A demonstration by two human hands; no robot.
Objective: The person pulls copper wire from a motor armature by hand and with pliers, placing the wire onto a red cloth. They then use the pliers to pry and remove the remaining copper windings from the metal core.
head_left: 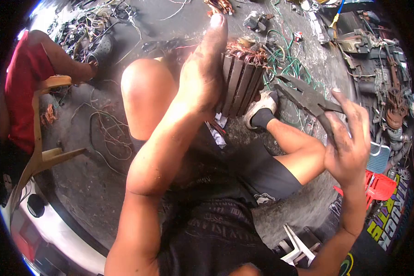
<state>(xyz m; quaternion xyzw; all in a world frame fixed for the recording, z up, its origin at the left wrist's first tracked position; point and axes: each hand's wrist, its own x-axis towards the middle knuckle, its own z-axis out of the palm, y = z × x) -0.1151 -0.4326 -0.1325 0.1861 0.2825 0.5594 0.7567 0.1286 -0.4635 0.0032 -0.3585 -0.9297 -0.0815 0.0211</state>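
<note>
My left hand (204, 69) is seen edge-on, a digit stretched straight out and the other fingers hidden behind it. It overlaps the left side of a slotted metal motor core (241, 85) standing between my legs. Frayed copper windings (248, 53) stick out of the core's top. Right by my left fingertip in this view is a bundle of copper wire (220, 6). Raised at the right, my right hand (347, 145) is closed around the handles of dark pliers (310, 99). Their jaws point up and left toward the core and are parted, with nothing between them.
Green wires (296, 62) tangle on the floor behind the core. Dark scrap wiring (85, 39) lies at the back left, near another person's foot in a clog (101, 50). Metal machine parts (368, 69) line the right side, above a red plastic item (381, 185).
</note>
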